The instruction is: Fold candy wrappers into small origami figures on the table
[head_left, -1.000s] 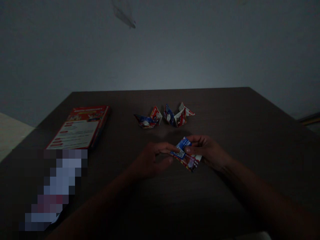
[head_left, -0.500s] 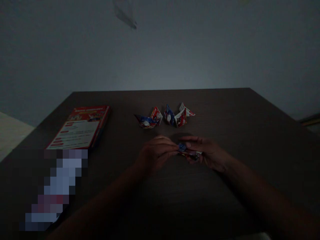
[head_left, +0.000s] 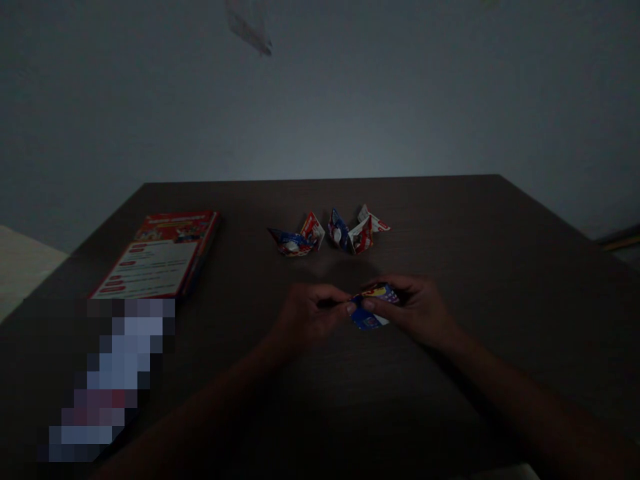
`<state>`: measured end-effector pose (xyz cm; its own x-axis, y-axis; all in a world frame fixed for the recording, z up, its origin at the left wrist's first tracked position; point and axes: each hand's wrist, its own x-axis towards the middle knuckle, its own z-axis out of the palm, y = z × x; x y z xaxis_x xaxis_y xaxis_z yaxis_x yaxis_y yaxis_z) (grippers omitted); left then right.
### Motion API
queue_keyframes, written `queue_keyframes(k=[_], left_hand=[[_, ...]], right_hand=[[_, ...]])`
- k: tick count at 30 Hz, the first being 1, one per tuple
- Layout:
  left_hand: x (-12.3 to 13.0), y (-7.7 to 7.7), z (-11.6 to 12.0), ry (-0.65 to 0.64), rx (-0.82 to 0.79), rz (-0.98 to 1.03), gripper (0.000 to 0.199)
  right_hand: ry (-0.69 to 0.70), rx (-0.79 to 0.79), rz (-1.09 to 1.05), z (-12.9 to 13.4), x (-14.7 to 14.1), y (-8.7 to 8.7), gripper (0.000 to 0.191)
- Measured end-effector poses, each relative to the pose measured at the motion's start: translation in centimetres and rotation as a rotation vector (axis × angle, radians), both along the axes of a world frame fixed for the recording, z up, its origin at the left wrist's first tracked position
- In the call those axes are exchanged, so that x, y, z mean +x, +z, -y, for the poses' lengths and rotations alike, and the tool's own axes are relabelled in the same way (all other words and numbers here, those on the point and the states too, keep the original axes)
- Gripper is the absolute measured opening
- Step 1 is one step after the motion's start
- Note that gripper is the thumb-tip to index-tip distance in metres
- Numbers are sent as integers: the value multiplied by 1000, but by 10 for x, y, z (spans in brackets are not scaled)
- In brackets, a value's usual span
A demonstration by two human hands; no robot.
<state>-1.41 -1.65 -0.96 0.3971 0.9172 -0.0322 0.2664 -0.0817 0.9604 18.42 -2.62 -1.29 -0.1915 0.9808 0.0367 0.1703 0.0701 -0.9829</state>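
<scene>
Head view, starting at the grip: a small folded paper piece (head_left: 370,319) held between both hands, well in from the far edge of the tabletop (head_left: 450,220) and slightly right of midway between its side edges. Left hand (head_left: 305,313) closed at the fingertips, pinching the paper's left end. Right hand (head_left: 423,307) gripping the right part, thumb over the printed face, fingers behind and partly hidden.

For a clean fold, judging by this pose: anchor with the right hand, shape with the left thumb and forefinger. Match edges before pressing. Start lightly at the middle of the crease, then run outward to the ends; likely springy in such thick layers, so best sharpened with a second pass. Avoid squeezing hard at the corners, probably quick to crumple.

Farther out, toward the far edge: a blue-and-red folded shape (head_left: 295,245) and, just beside it, a white-flapped folded shape (head_left: 353,233). Best not to nudge either with the fingertips. Toward the left edge, well apart from the hands: a stack of printed sheets (head_left: 155,263), and below it a pixelated patch (head_left: 110,373), contents impossible to tell. Beyond the far edge, a wall (head_left: 400,100).
</scene>
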Motion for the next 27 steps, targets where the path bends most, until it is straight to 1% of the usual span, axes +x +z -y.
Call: queue_keyframes(k=[2,5,9,17,22,27], left_hand=[[2,0,1,-17,-50,26,13],[3,-2,0,-28,-107,61,13],[2,-3,-2,-47,-128,80,13],[2,1,-4,-60,-191,109,11],[1,-3,-5,-63,-186,131,11],[1,-4,-6,-61,-204,150,11]], right_hand=[[-15,-18,5,0,-2,0,20],[-39,-52,-35,0,-3,0,19],[-45,-76,-57,0,-2,2,18],[-20,-124,-71,1,-2,2,19],[-46,-39,2,2,-3,1,19],[-26,81,125,4,-3,0,24]])
